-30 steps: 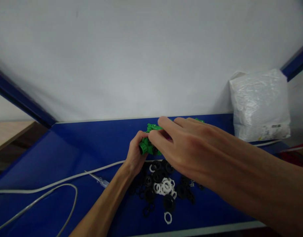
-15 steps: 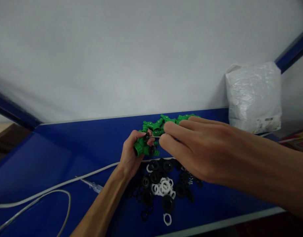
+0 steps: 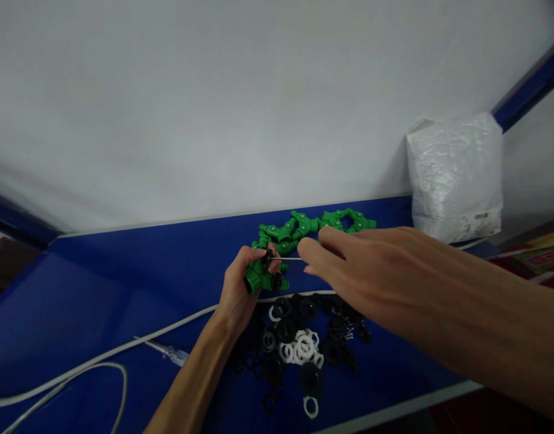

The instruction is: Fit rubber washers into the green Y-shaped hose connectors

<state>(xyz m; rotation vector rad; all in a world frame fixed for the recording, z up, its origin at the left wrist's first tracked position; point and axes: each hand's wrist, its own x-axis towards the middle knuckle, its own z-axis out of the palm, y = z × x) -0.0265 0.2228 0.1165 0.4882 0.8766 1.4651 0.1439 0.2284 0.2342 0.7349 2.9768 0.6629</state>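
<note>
My left hand (image 3: 237, 278) is closed around a green Y-shaped hose splitter (image 3: 253, 280) with small black valve knobs (image 3: 277, 280). In my right hand (image 3: 367, 271) is a thin screwdriver (image 3: 288, 259). Its metal shaft points left and its tip meets the upper black knob at my left fingertips. The curled fingers hide the screwdriver's handle. Just behind my hands, several more green splitters (image 3: 306, 224) lie in a row on the blue table. In front of them is a spread of black rings (image 3: 286, 330), white ring nuts (image 3: 305, 348) and small screws (image 3: 349, 333).
A second screwdriver with a clear handle (image 3: 176, 355) lies left of my forearm. White cable (image 3: 168, 328) runs across the blue table (image 3: 123, 271). At the back right stands a white plastic-wrapped package (image 3: 455, 181) near the pale wall (image 3: 213, 108).
My right hand has shifted slightly right and down, with its fingers rolled round, and more of the screwdriver shaft shows. My left hand keeps hold of the splitter. The view has moved a little.
</note>
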